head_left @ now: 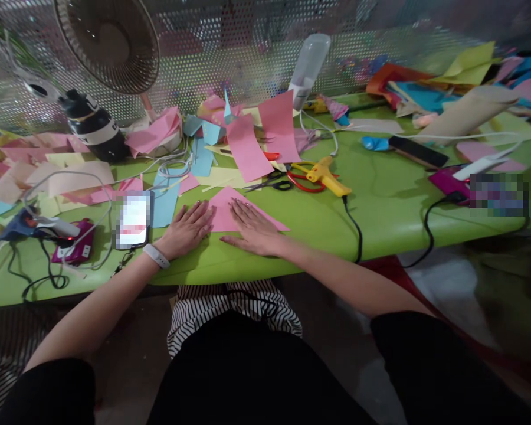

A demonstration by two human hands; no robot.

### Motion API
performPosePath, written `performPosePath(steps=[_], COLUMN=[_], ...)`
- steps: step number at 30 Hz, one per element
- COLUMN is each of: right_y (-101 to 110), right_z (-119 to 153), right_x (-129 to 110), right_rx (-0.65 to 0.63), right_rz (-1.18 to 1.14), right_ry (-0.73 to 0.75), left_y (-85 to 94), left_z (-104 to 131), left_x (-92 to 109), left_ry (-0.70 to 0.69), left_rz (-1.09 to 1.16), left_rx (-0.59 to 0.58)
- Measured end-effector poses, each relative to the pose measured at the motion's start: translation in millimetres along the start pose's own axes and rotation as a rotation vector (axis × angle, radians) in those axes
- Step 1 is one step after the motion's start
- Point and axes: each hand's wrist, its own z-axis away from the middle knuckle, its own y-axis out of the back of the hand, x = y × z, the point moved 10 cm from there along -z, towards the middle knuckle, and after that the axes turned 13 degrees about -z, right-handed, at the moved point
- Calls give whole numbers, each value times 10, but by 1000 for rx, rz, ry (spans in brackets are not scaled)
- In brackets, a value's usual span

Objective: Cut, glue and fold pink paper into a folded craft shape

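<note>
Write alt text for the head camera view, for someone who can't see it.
A person's left hand and right hand lie flat on a triangular piece of pink paper on a green table. Nearby are scissors, a yellow glue gun and loose coloured sheets; a phone lies to the left.

A small papercraft workshop, or a corner set up as one, is suggested. A long green desk (389,218) is strewn with cut coloured paper (15,171), heaped towards both ends, and a pink paper triangle (222,206) is laid near its front edge. Scissors (285,185) and a corded yellow glue gun (326,176) are seen beside the scraps. The desk is backed by a perforated metal screen (194,74), before which a fan (110,47) is placed.
</note>
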Motion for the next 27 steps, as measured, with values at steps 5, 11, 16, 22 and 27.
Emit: performPosePath(steps=[5, 11, 16, 22, 27], right_y=[33, 106, 164, 70, 61], right_z=[-18, -76, -133, -236, -92], right_x=[-4, 34, -48, -49, 70], right_rx=[-12, 10, 94, 156, 188], right_rz=[-51, -99, -92, -15, -29], right_ry=[-31, -125, -200, -224, -176], left_y=[-46, 19, 24, 40, 66], left_z=[105, 162, 141, 130, 141], left_x=[-99, -119, -103, -96, -91], left_ry=[53, 27, 9, 17, 21], left_rz=[7, 29, -9, -35, -4], left_rx=[-7, 38, 19, 37, 42])
